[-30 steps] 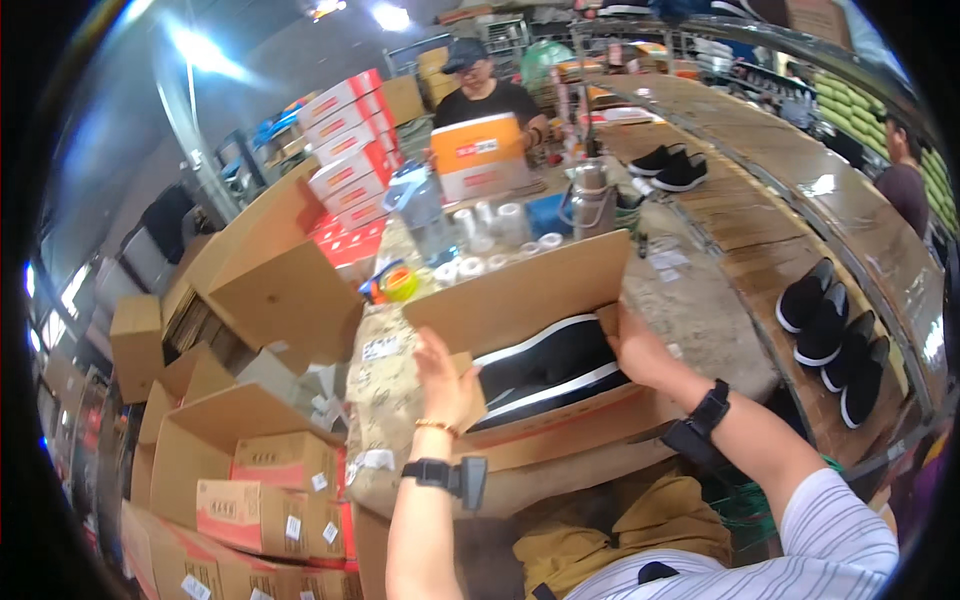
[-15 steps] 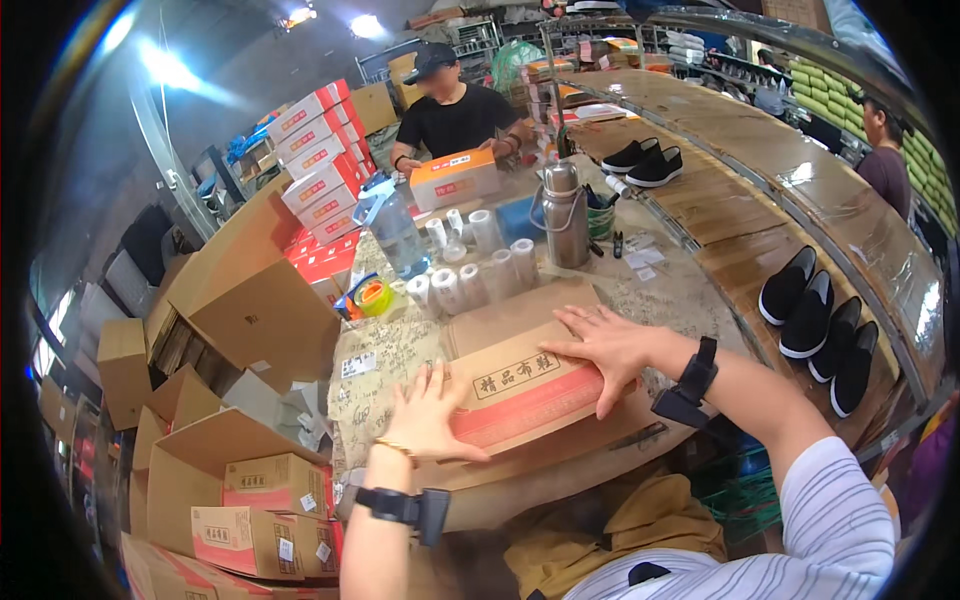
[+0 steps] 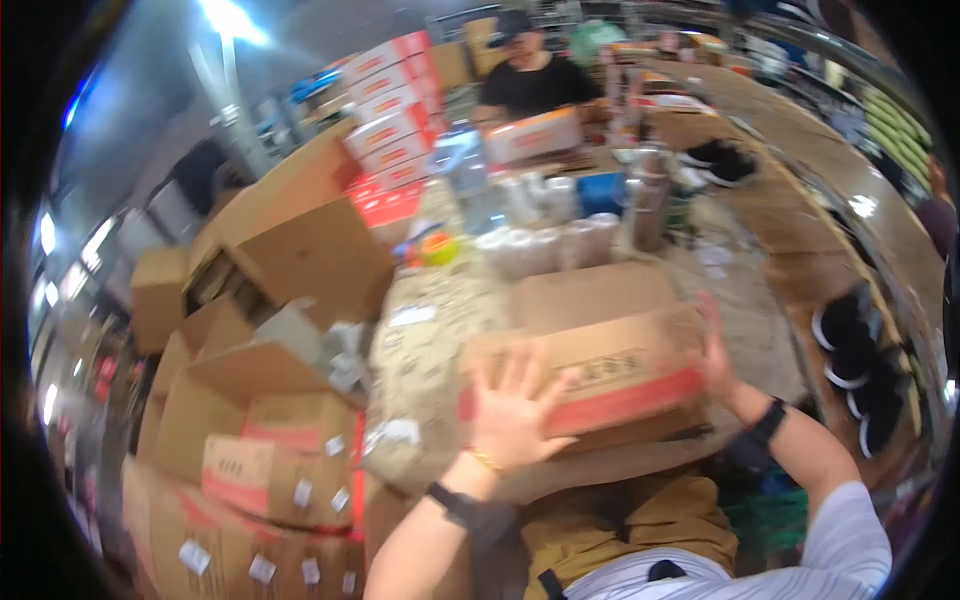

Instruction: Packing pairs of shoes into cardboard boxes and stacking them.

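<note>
A brown cardboard shoebox (image 3: 625, 385) with a red band lies across the near side of the table, and a plain cardboard panel (image 3: 590, 297) shows behind it. My left hand (image 3: 512, 405) is over the box's left part, fingers spread. At the right end stands my right hand (image 3: 718, 362), its fingers stretched along that side and blurred by motion. Another cardboard edge (image 3: 640, 432) shows below the box's front.
Several white rolls (image 3: 550, 240), a metal flask (image 3: 650, 205) and tape rolls (image 3: 437, 247) stand beyond. Large open cartons (image 3: 310, 260) and packed shoeboxes (image 3: 240, 470) are at left. Black shoes (image 3: 850, 350) line the right-hand shelf. Across the table, a person (image 3: 535, 85) handles an orange-and-white box (image 3: 535, 138).
The view has swung, so the scene sits farther right and blurs. My right hand has gone from the box's top to its right end. My left hand now overlaps the box's left part.
</note>
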A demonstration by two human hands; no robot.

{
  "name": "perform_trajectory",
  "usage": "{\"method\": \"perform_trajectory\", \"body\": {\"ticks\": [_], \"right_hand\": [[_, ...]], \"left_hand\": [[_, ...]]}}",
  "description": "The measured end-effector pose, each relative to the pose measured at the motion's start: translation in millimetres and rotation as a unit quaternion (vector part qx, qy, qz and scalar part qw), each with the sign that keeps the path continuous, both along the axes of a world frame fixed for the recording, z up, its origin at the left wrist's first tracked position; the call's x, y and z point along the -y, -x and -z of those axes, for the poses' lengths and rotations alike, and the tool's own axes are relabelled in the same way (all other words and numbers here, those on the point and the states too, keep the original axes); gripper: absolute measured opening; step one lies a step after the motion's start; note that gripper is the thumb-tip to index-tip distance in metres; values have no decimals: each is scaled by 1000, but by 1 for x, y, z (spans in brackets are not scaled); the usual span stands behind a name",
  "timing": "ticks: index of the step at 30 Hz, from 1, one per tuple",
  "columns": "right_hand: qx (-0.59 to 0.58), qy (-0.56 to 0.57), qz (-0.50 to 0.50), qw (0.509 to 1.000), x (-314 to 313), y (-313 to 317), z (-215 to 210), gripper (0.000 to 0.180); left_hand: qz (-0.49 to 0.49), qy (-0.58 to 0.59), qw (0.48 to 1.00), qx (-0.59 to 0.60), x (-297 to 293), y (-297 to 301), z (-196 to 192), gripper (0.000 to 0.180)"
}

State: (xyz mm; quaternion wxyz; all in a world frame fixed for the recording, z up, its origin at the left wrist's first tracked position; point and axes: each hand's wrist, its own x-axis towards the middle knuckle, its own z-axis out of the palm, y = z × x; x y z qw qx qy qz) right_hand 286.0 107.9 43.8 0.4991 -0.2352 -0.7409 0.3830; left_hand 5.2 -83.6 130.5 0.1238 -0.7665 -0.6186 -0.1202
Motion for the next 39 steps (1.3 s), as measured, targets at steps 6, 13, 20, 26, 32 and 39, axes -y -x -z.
{"method": "perform_trajectory", "body": {"ticks": [6,13,20,26,32,39], "right_hand": [[-88,365,-301,877,45,8,-57,84],[-71,220,-335,913,103,145,-15,69],[195,-97,-70,974,50,140,24,54],[225,-135,-43,964,70,145,10,48],[198,-100,-17,975,67,145,19,45],[195,-115,-17,974,69,149,23,38]], "left_hand": [[-67,-295,926,224,48,-3,64,110],[-60,-295,587,752,54,-6,50,103],[-166,-513,485,688,110,168,-69,95],[-327,-382,506,700,203,341,-38,86],[-501,-197,774,334,170,340,-14,69],[-661,28,750,-10,170,306,-18,55]]}}
